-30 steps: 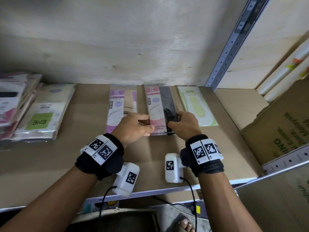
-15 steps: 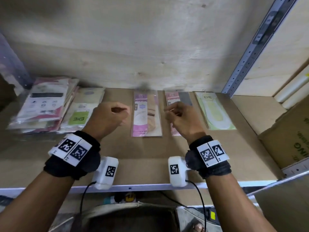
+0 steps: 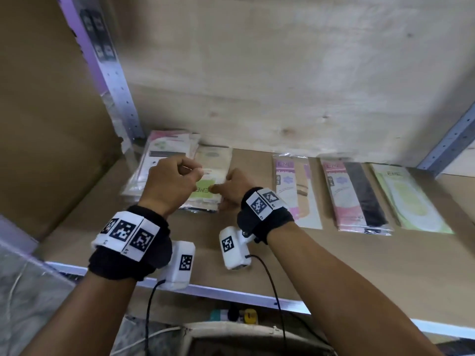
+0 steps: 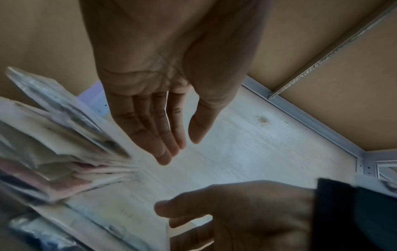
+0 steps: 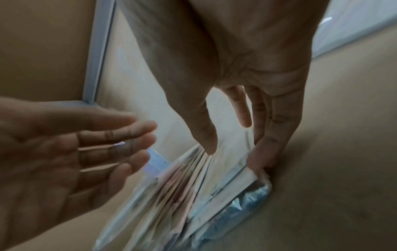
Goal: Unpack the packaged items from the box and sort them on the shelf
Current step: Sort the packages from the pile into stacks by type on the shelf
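Observation:
Two stacks of packaged items lie at the shelf's back left: a pink-and-white stack (image 3: pixel 164 150) and a green-labelled stack (image 3: pixel 208 191). My right hand (image 3: pixel 218 188) touches the green-labelled stack (image 5: pixel 225 183); the right wrist view shows its thumb on the top edge and its straight fingers (image 5: pixel 262 159) against the stack's side. My left hand (image 3: pixel 190 173) hovers just above the stacks, holding nothing, its fingers (image 4: pixel 167 144) nearly straight in the left wrist view. To the right lie three single packets in a row: purple-beige (image 3: pixel 295 191), pink-black (image 3: pixel 354 196) and yellow-green (image 3: pixel 408 199).
The brown shelf board (image 3: pixel 334 265) ends at a metal front rail (image 3: pixel 231 294). A perforated upright (image 3: pixel 113 80) and a cardboard panel (image 3: pixel 51 124) close the left side. Another upright (image 3: pixel 449 142) stands at the back right, and a plywood back wall (image 3: pixel 282 73) is behind.
Both hands let go of the pink-black packet, which stays on the shelf, and moved left to the stacks. My view swung left with them.

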